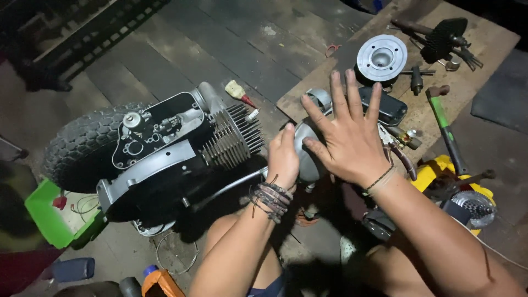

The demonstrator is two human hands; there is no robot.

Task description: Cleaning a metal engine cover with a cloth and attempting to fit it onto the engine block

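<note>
My left hand [284,158] grips a rounded grey metal cover [304,144], holding it by its left side just right of the finned cylinder [233,135] of a small engine [159,148]. My right hand [347,132] hovers over the cover with fingers spread wide and holds nothing. The engine lies on the floor with a knobbly black tyre [80,146] at its left end. Cord bracelets [270,197] circle my left wrist.
A cardboard sheet [484,41] at the back right carries a round finned cylinder head [381,56], a black case [389,106], a green-handled hammer [445,126] and small tools. A green tray [47,220] sits at the left, yellow parts [434,170] at the right.
</note>
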